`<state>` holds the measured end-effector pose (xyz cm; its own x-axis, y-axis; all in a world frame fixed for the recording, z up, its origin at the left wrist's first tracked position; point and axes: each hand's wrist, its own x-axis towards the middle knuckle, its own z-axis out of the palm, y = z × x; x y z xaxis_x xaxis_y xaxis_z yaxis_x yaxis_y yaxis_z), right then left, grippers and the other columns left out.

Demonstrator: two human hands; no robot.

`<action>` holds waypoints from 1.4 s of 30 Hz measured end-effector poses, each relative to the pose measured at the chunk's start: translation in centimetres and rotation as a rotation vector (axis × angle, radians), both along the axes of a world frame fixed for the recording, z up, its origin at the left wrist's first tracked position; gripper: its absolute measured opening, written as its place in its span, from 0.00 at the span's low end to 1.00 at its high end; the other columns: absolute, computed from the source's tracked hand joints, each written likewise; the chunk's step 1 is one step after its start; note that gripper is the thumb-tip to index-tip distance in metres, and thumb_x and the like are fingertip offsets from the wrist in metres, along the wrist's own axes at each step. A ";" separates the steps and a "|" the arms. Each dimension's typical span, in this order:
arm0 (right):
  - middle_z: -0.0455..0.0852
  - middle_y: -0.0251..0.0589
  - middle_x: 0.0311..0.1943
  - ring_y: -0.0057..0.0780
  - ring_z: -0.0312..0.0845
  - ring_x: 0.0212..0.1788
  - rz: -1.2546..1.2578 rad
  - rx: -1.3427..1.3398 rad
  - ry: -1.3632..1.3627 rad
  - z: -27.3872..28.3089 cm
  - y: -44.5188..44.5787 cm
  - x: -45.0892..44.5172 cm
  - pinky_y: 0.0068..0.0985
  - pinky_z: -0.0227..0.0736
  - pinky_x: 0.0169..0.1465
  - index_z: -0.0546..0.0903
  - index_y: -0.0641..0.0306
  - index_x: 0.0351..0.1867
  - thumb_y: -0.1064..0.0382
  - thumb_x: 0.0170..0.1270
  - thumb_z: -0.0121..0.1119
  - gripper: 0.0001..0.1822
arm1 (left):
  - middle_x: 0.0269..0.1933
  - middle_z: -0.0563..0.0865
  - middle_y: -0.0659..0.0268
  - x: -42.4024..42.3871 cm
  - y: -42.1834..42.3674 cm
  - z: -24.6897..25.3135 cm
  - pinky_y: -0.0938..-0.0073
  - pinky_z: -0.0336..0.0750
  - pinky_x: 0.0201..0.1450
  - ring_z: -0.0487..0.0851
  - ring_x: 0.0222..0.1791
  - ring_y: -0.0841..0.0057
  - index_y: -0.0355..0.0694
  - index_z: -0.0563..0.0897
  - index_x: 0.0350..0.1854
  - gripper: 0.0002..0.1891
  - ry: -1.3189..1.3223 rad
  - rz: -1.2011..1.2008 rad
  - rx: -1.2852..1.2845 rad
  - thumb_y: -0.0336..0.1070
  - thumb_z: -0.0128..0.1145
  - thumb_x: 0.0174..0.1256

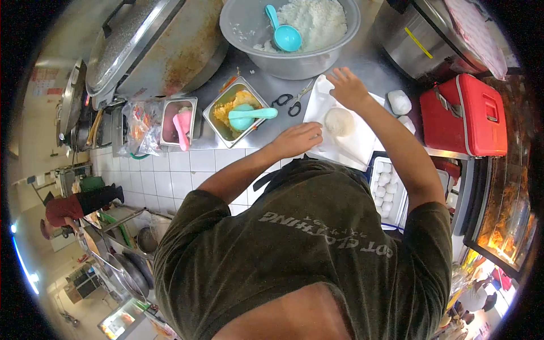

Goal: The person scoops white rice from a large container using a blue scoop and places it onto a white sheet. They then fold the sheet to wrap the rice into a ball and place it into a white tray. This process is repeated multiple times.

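A round portion of white rice (339, 122) lies on a stack of white paper sheets (361, 146) at the counter's edge. My left hand (298, 139) touches the near left side of the paper, fingers bent. At the paper's far edge is my right hand (348, 89), its fingers spread over a lifted corner; whether it pinches the paper cannot be told. Black-handled scissors (294, 104) lie just left of the paper. Beyond them stands a large metal bowl (280, 63) of rice (316, 21) with a turquoise scoop (287, 38) in it. White wrapped bundles (399, 102) sit to the right.
Left are a steel container (221, 134) of yellowish filling with a turquoise scoop (242, 117), another container (168, 114) with a pink scoop, and a lidded cooker (170, 55). Right stand a steel pot (408, 46), a red cooler (463, 117) and, lower, a box (401, 197) of white bundles.
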<state>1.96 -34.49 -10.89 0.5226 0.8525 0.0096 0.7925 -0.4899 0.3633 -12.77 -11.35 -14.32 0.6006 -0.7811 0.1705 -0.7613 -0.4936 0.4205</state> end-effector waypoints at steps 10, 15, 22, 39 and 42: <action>0.90 0.54 0.48 0.50 0.87 0.51 -0.509 0.875 0.982 -1.2 -4.1 0.0 0.40 0.80 0.56 0.87 0.59 0.53 0.52 0.65 0.71 0.20 | 0.55 0.79 0.60 -2.4 -2.6 -0.4 0.57 0.65 0.63 0.76 0.64 0.65 0.42 0.78 0.65 0.30 -0.281 0.442 0.174 0.33 0.64 0.55; 0.91 0.46 0.44 0.46 0.87 0.48 -0.480 0.540 0.574 -0.6 -5.1 -2.4 0.41 0.82 0.51 0.88 0.59 0.46 0.58 0.63 0.69 0.13 | 0.63 0.79 0.61 -1.8 -2.6 -0.2 0.54 0.62 0.62 0.72 0.68 0.64 0.47 0.82 0.60 0.23 -0.081 0.375 0.229 0.35 0.62 0.59; 0.85 0.38 0.33 0.38 0.85 0.41 -0.329 0.742 0.376 -0.3 -1.9 -8.4 0.37 0.81 0.47 0.87 0.58 0.33 0.62 0.58 0.67 0.04 | 0.67 0.78 0.64 2.6 -3.8 2.9 0.48 0.63 0.66 0.73 0.70 0.62 0.49 0.85 0.50 0.17 -0.187 0.247 0.016 0.39 0.68 0.58; 0.89 0.61 0.40 0.61 0.86 0.43 -0.840 0.792 0.835 -4.5 -9.2 -11.2 0.42 0.80 0.50 0.86 0.67 0.53 0.52 0.70 0.66 0.21 | 0.42 0.89 0.46 8.8 -4.4 -2.2 0.43 0.80 0.48 0.87 0.46 0.43 0.45 0.81 0.53 0.22 0.447 0.419 0.095 0.58 0.45 0.80; 0.90 0.59 0.39 0.58 0.87 0.43 -1.004 0.651 0.861 -5.3 -8.4 -10.7 0.45 0.80 0.49 0.87 0.63 0.50 0.50 0.67 0.68 0.20 | 0.42 0.89 0.46 8.4 -6.0 -2.3 0.48 0.78 0.51 0.87 0.46 0.46 0.40 0.82 0.49 0.15 0.410 0.498 0.258 0.48 0.55 0.76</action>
